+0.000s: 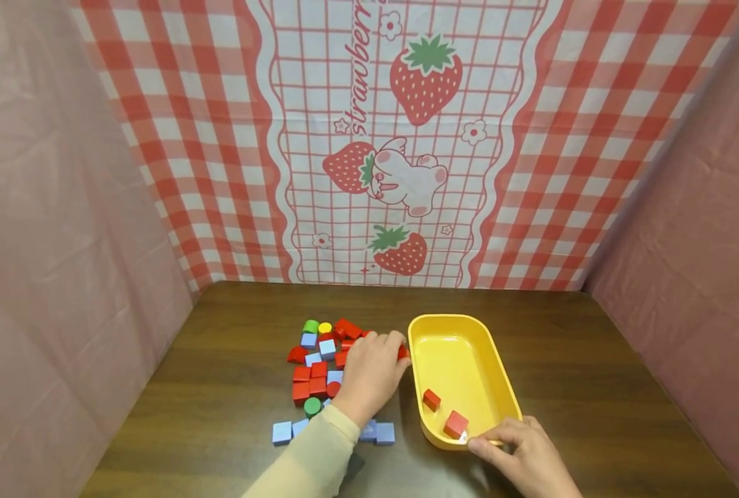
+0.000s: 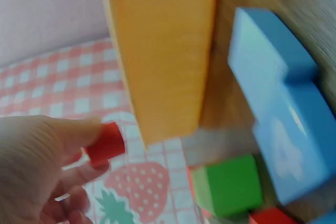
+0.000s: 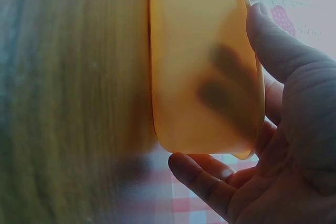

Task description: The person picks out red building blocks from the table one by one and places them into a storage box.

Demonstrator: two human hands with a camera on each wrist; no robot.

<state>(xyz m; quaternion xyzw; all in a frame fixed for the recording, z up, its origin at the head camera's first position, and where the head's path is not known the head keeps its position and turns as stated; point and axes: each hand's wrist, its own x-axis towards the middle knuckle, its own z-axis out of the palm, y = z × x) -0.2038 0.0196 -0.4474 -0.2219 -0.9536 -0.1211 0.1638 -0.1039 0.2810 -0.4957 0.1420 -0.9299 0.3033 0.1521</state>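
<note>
The table (image 1: pixel 201 408) is dark brown with wood grain, its far edge at 12 o'clock. A yellow bin (image 1: pixel 455 360) stands toward 3 o'clock. Toward 9 o'clock, red blocks (image 1: pixel 317 386) and blue blocks (image 1: pixel 308 340) cluster, partly hidden. At the cluster's 11 o'clock lies a green block (image 1: pixel 310 326), a yellow block (image 1: pixel 324 328) just beside it; at 7 o'clock, a green cylinder (image 1: pixel 312 407); at 6 o'clock, more blue blocks in a row.

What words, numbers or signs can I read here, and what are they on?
"strawberr", running sideways on the red-and-white checked cloth backdrop; the picture edge cuts it off.
A pale mark on a light-blue, flat-sided block, left wrist view: too blurred to read surely.
Faint pink lettering on the cloth backdrop, right wrist view: too blurred to read.
</note>
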